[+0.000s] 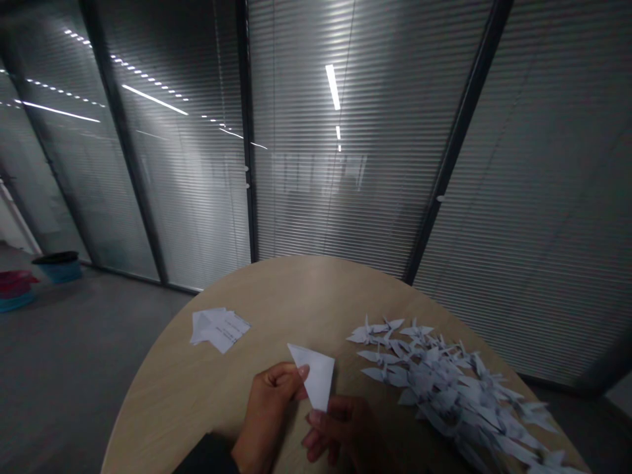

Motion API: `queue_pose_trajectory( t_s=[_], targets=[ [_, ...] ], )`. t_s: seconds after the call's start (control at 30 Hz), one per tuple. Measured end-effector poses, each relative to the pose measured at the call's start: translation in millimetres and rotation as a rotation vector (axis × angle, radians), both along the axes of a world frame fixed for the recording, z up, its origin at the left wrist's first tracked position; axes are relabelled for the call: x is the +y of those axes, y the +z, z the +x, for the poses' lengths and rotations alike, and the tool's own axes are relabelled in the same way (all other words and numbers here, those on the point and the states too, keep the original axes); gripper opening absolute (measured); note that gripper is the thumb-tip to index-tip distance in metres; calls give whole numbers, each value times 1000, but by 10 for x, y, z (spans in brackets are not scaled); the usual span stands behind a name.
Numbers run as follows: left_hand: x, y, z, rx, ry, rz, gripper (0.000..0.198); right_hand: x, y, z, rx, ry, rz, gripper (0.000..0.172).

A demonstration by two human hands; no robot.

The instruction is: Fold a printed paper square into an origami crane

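Note:
Both my hands hold one folded white paper triangle (315, 375) just above the round wooden table (197, 388). My left hand (269, 411) pinches the paper's left edge with thumb and fingers. My right hand (343, 431) grips its lower tip from below. To the right lies a heap of several folded white paper cranes (444, 388), spread toward the table's right edge. A small stack of white paper sheets (218, 327) lies on the table to the far left of my hands.
Glass partitions with shut blinds (345, 164) stand right behind the table. Grey floor lies to the left, where a blue bin (59, 266) and a red one (14, 286) stand near the wall.

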State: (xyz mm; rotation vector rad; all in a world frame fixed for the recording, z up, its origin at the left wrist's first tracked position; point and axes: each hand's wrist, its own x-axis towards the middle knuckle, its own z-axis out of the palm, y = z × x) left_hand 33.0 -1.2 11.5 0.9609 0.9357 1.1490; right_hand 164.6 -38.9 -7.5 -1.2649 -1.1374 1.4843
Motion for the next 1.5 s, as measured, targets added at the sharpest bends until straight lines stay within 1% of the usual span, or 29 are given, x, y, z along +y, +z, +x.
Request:
queue_pose_trajectory(
  t_s=[0.1,0.2,0.3,0.4,0.47,0.53,0.6,0.73,0.8,0.93,1.03,1.1,1.2,1.3,1.37,1.43,1.5],
  targets=[
    [18,38,-24,20,64,10,42,13,-48,-1,-6,14,0,38],
    [21,62,-41,41,89,27,42,43,-131,-3,-6,-11,29,43],
    [2,51,-28,16,66,23,40,82,-206,5,-24,-47,57,53],
    [-21,10,16,-16,-8,16,41,106,-233,20,-32,-83,94,58],
    [-28,-17,45,-12,-52,25,42,107,-224,27,-1,-120,101,57],
    [-30,-25,57,-12,-69,28,41,97,-202,27,54,-141,85,56],
    [-27,-9,49,-33,-54,25,39,78,-172,23,93,-133,58,58],
    [-11,50,-9,-84,33,21,35,37,-108,17,61,-113,34,55],
    [-2,61,-31,-97,50,7,36,25,-83,22,66,-96,33,53],
    [-6,49,-28,-112,39,0,40,26,-56,29,47,-72,55,50],
    [-16,30,-12,-99,32,21,42,32,-56,17,52,-69,40,47],
    [-1,14,-24,-68,70,47,44,28,-55,3,50,-63,35,45],
    [70,11,-96,-17,216,83,44,11,-37,-9,43,-21,26,44],
    [145,54,-187,-87,314,22,39,-7,2,1,37,-13,-21,43],
    [157,93,-215,-106,357,-17,35,-7,15,17,2,-30,-16,42],
    [135,115,-201,-127,285,-36,36,5,-5,33,-17,-48,7,43],
    [98,110,-156,-128,156,-44,43,28,-64,42,14,-82,3,47]
  ],
)
